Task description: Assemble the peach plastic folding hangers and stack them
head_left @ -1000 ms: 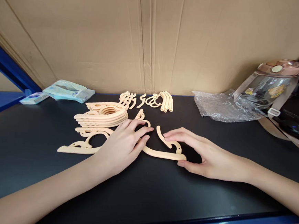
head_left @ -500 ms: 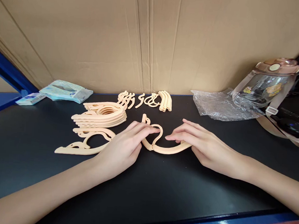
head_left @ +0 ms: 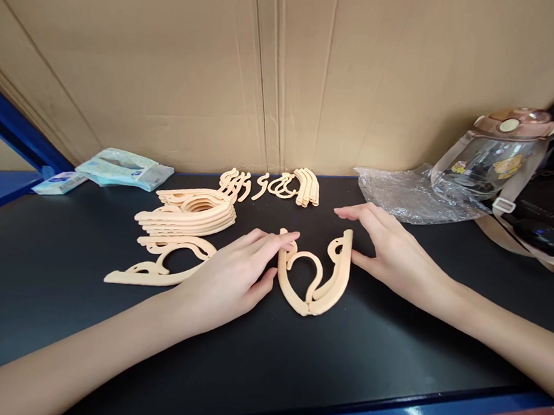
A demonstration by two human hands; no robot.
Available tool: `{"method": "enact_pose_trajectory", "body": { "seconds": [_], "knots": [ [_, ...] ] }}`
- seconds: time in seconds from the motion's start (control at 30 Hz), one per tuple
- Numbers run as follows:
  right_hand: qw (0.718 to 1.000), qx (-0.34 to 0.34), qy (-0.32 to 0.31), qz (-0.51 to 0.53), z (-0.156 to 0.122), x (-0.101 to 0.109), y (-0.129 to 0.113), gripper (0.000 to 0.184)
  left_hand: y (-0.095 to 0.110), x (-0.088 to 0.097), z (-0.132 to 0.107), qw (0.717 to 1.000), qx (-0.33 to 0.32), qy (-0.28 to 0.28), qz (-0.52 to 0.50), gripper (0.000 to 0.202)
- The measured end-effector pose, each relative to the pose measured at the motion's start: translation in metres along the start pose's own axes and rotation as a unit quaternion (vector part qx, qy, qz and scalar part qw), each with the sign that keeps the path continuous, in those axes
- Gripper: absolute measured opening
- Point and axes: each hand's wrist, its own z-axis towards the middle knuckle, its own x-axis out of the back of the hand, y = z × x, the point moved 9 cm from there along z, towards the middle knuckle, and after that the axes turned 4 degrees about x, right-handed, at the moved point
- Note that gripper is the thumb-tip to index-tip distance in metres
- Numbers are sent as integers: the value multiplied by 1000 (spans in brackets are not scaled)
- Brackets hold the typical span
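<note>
A peach-coloured plastic folding hanger [head_left: 308, 303] lies on the black tabletop, its two arms folded up into a U around the curved hook. My left hand [head_left: 238, 268] holds the left arm near its end, index finger laid over the top and thumb at the outer side. On the other side my right hand [head_left: 392, 261] is open, its fingers spread above the table and its thumb tip at the outer edge of the right arm. Left of my left hand sits a stack of folded hangers [head_left: 187, 213], with another folded hanger [head_left: 151, 279] in front.
Loose hook pieces [head_left: 261, 186] and a bundle of curved arm pieces [head_left: 307, 187] lie at the back. A clear plastic bag [head_left: 407, 195] and a strapped water bottle [head_left: 492, 157] stand right. Tissue packs [head_left: 121, 168] lie back left, before a cardboard wall [head_left: 173, 65].
The hanger's arms have swung from spread out to folded up beside the hook. My right hand has come off the right arm and opened; my left hand has shifted slightly right.
</note>
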Motion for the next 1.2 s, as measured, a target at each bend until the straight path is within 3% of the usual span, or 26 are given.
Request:
{"method": "enact_pose_trajectory", "body": {
  "seconds": [0.23,0.43,0.67,0.77,0.9,1.0,1.1,1.2],
  "knots": [
    [1000,-14,-14,-3,-1,-4,-4,38,16,-1,-4,999,-40,-13,-16,62],
    [989,53,-81,108,-2,-11,-27,23,17,-1,-4,999,-35,-11,-22,58],
    [962,87,-150,209,-5,-17,-42,30,14,-8,-5,998,-20,-42,-42,85],
    [966,65,-121,217,-3,-12,-36,28,14,-11,-5,997,-8,-64,-45,88],
    [974,48,-42,216,-1,3,-26,21,17,-10,-6,998,-2,-61,-34,80],
    [978,39,-21,203,-1,8,-19,19,21,-6,-12,998,8,-59,-8,75],
    [980,42,-29,191,-2,7,-17,19,22,11,-22,998,10,-50,29,77],
    [981,58,-37,180,-2,5,-19,18,9,36,-34,998,9,-34,61,69]
  ]
}}
